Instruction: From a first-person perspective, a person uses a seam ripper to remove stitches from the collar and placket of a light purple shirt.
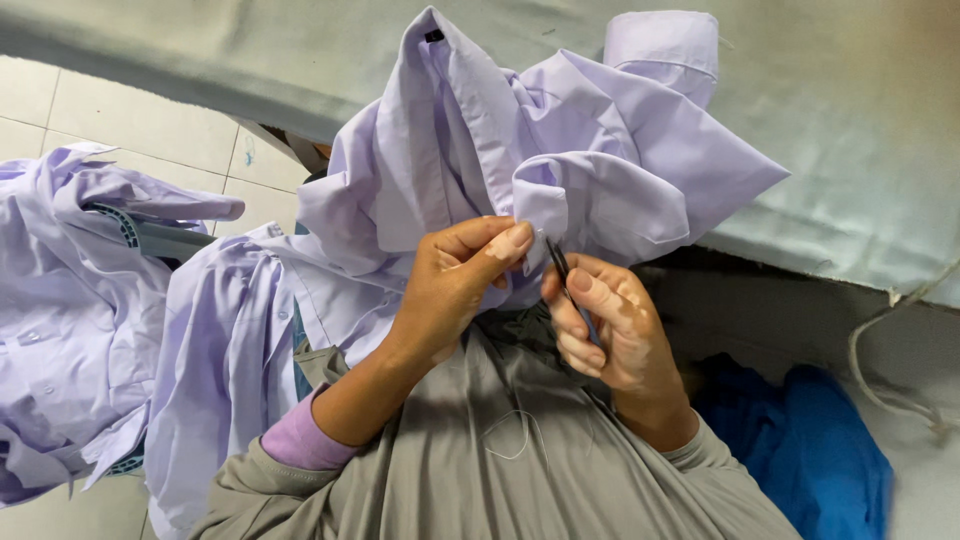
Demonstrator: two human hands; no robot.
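Pale lilac cotton shirt point(560, 150) bunched on grey cloth-covered worktop point(850, 120), just far of both hands; left hand point(455, 280) pinching a folded edge shut; right hand point(605, 325) closed around small dark thread snips point(557, 262), tips angled up-left, touching that fold.

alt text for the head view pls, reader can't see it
Two bare hands work on a lilac shirt: the left hand pinches a fold of cloth while the right hand holds small dark snips at it. More lilac shirts lie piled at the left.
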